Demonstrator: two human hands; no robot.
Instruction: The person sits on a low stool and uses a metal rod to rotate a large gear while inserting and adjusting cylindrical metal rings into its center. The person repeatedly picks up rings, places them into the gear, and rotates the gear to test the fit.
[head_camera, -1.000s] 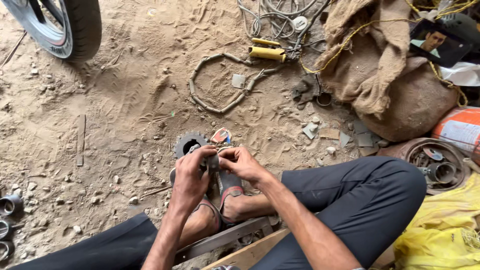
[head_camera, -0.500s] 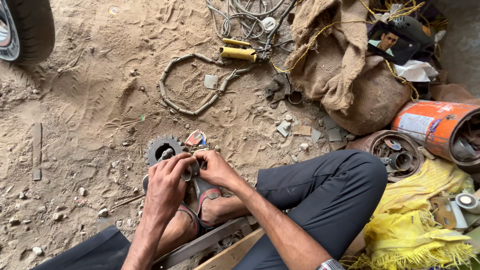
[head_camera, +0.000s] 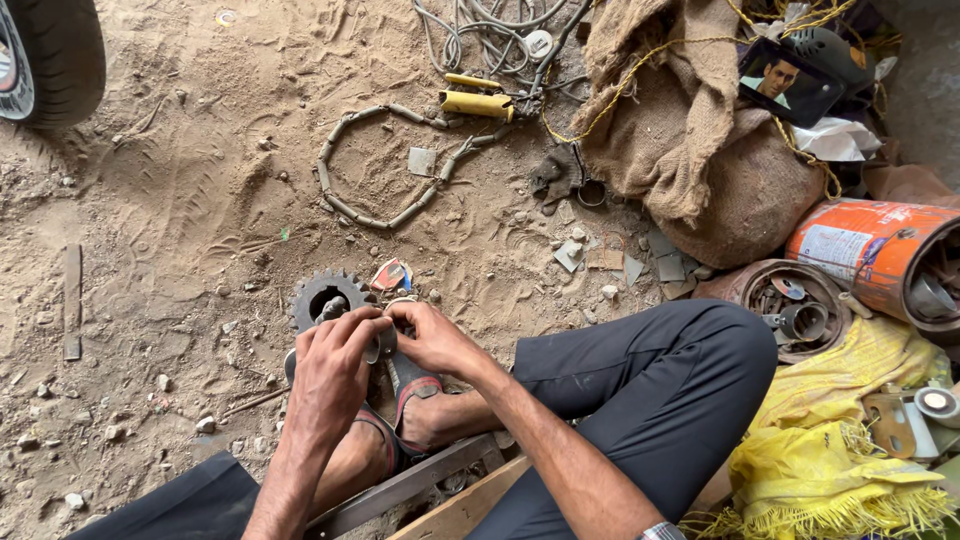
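Observation:
I sit on sandy ground with my sandalled feet below my hands. My left hand (head_camera: 330, 372) and my right hand (head_camera: 432, 338) meet over a small grey metal part (head_camera: 381, 345), and both pinch it between their fingertips. Just behind my left hand lies a dark toothed sprocket (head_camera: 320, 295) on the sand. A small red and white packet (head_camera: 390, 275) rests right beside the sprocket. What the metal part is exactly stays hidden by my fingers.
A looped chain (head_camera: 385, 160) lies on the sand ahead, with a yellow-handled tool (head_camera: 478, 102) and cables (head_camera: 490, 25) beyond. A burlap sack (head_camera: 700, 140), an orange can (head_camera: 880, 255), a rusty round part (head_camera: 790, 300) and yellow cloth (head_camera: 850, 440) crowd the right. A tyre (head_camera: 50, 55) stands top left.
The view has shifted, so everything sits a little differently in frame. My hands stay together on the small part near the sprocket, with only slight finger movement.

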